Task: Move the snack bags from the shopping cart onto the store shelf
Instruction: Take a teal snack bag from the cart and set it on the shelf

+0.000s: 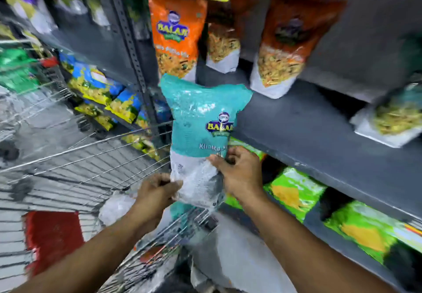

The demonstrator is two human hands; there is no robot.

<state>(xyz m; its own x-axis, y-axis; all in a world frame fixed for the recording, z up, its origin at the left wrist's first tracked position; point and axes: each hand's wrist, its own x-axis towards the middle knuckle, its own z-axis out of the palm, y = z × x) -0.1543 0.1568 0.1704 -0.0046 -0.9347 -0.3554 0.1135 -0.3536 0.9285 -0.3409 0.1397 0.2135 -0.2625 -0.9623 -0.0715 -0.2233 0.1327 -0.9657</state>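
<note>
I hold a teal and clear snack bag point(201, 128) upright in front of the grey shelf point(308, 137). My left hand point(155, 192) grips its clear lower left corner. My right hand point(239, 174) pinches its lower right side. The bag hangs above the right rim of the wire shopping cart point(80, 160), level with the shelf's front edge. On that shelf stand orange snack bags point(175, 34) at the back left, and another orange bag point(285, 43) further right. More teal and clear bags point(118, 206) lie in the cart below my left hand.
Green snack bags point(294, 190) fill the shelf below. Blue and yellow bags point(102, 87) sit on the neighbouring rack at left, behind a perforated metal upright point(130, 41). A red panel point(52, 240) sits in the cart. A teal bag point(397, 114) stands at far right.
</note>
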